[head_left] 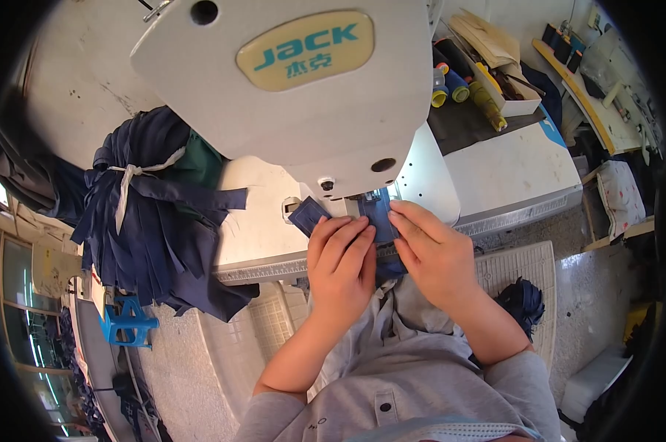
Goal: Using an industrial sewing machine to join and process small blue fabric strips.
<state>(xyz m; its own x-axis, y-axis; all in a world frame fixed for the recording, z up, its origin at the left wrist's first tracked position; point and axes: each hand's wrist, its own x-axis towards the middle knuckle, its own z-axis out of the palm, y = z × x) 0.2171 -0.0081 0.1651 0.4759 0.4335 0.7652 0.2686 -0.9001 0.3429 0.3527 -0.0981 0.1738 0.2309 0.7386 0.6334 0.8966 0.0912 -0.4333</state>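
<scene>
A white sewing machine stands over the light work surface, its lamp lighting the needle area. Under its presser foot lies a navy fabric piece. My left hand has its fingers bent together on the left edge of this piece, with the thumb close by. My right hand pinches the right edge near the foot. A folded navy strip pokes out past my left fingertips; whether it joins the piece under the foot, I cannot tell. More navy cloth hangs below the table edge between my wrists.
On the left, a bundle of navy strips tied with white cord hangs over the table edge. Thread cones and a white box sit at the back right. A blue stool stands on the floor.
</scene>
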